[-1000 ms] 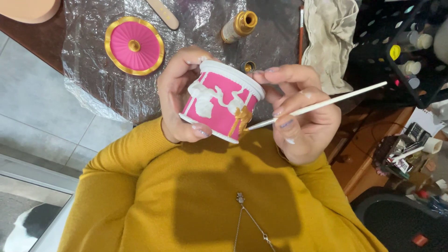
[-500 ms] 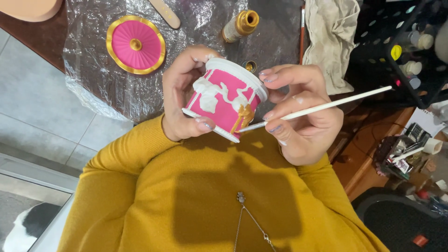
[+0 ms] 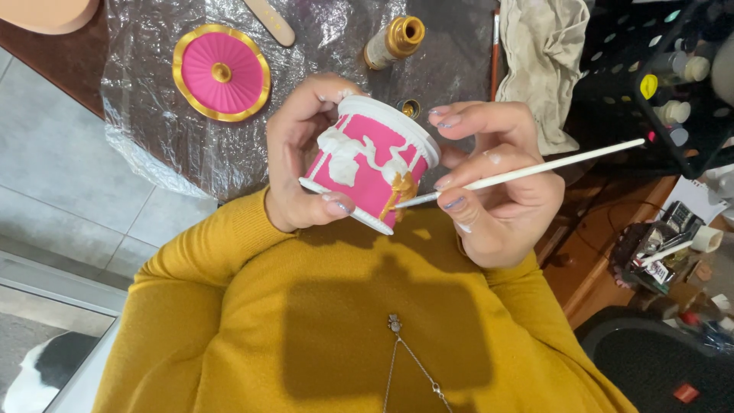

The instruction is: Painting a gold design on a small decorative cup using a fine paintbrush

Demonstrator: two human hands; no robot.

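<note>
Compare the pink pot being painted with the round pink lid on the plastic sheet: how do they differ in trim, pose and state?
The pink pot has white relief trim with one part painted gold; the pink lid has a gold rim and knob. The pot is tilted, held in the left hand, with the brush in the right hand touching it; the lid lies flat and untouched on the plastic sheet. Both share the same pink.

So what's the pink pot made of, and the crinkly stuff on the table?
The pink pot looks like painted ceramic or plaster: matte pink walls, raised white decoration, a gold-painted patch. I can't tell which. The crinkly sheet looks like thin clear plastic film: shiny, wrinkled, the dark table showing through.
</note>
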